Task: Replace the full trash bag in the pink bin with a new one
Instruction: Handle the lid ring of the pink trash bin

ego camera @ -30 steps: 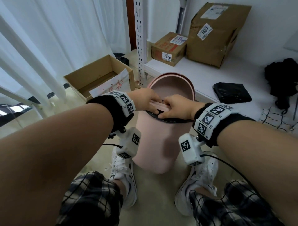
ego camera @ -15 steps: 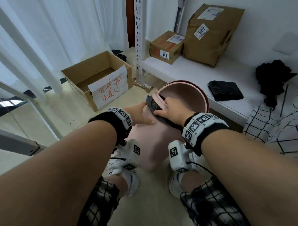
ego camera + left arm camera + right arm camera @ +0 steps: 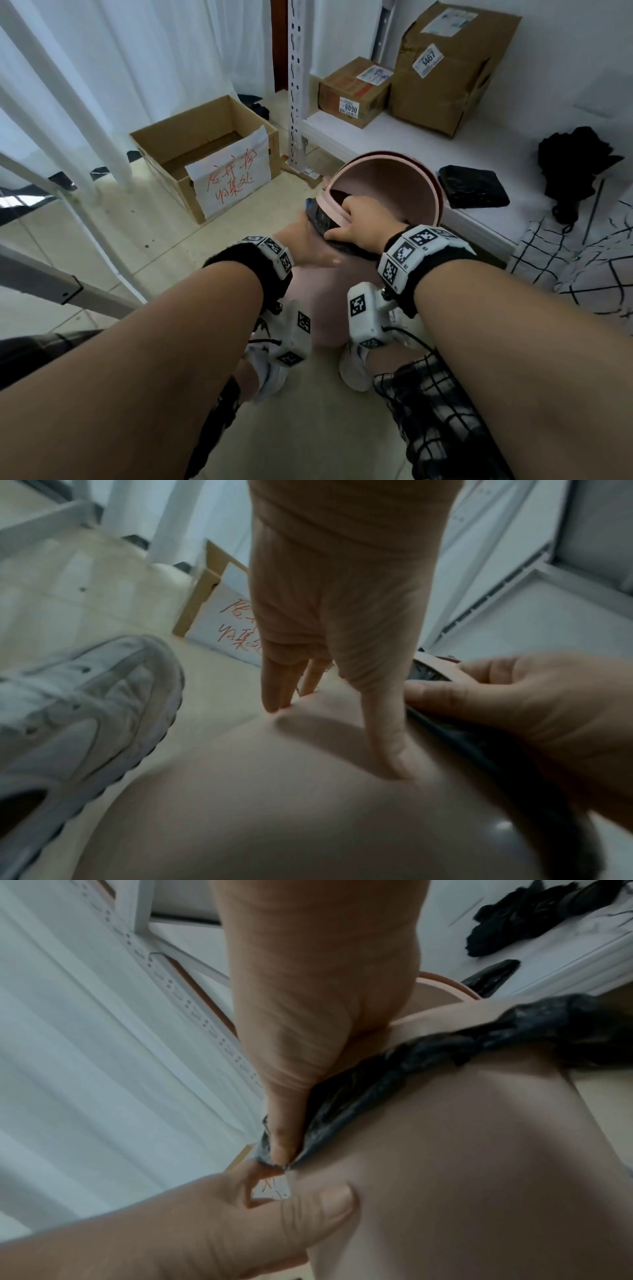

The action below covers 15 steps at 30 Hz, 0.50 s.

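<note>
The pink bin (image 3: 325, 284) stands tilted between my feet, its round lid (image 3: 394, 192) swung open. A black trash bag's edge (image 3: 320, 219) is rolled over the rim under a pink ring (image 3: 330, 207). My right hand (image 3: 356, 222) grips that ring, fingers curled over it and thumb (image 3: 284, 1131) pressed on the bag edge (image 3: 394, 1064). My left hand (image 3: 301, 240) rests with straight fingers (image 3: 277, 691) against the bin's side wall (image 3: 274, 804). A folded black bag pack (image 3: 474, 186) lies on the low white shelf (image 3: 394, 137).
An open cardboard box (image 3: 164, 144) with a paper sign stands on the floor to the left, past a white shelf post (image 3: 296, 82). Two parcels (image 3: 352, 92) sit on the shelf, plus a crumpled black item (image 3: 575, 164). Chequered cloth (image 3: 575, 260) lies right; white bars cross the left.
My left hand has slid from the rim down onto the bin's side. The bin has tipped over towards the left, and my right hand has kept its grip on the ring.
</note>
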Each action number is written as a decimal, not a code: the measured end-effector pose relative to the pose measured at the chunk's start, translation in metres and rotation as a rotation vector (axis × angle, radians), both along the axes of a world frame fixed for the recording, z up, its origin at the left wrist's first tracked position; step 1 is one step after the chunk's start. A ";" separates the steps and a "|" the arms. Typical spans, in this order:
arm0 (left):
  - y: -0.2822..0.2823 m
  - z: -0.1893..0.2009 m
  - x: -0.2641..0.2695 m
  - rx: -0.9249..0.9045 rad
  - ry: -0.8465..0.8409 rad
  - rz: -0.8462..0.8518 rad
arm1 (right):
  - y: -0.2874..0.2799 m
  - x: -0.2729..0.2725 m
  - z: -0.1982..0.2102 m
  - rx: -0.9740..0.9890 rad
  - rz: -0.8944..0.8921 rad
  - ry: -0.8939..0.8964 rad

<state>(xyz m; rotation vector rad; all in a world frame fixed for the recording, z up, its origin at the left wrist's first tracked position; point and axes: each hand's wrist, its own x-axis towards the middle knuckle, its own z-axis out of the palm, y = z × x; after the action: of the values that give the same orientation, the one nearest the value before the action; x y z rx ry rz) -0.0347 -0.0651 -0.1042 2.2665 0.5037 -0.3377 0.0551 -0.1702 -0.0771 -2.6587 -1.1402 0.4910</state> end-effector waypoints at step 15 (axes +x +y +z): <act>0.044 0.043 0.011 0.932 -0.009 -0.707 | 0.023 -0.008 0.005 -0.126 0.206 0.090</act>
<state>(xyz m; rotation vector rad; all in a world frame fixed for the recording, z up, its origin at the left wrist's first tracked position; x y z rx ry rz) -0.0235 -0.0209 -0.0609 3.3186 -0.2559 -0.5055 0.0467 -0.1476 -0.0723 -2.6040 -1.4073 0.7334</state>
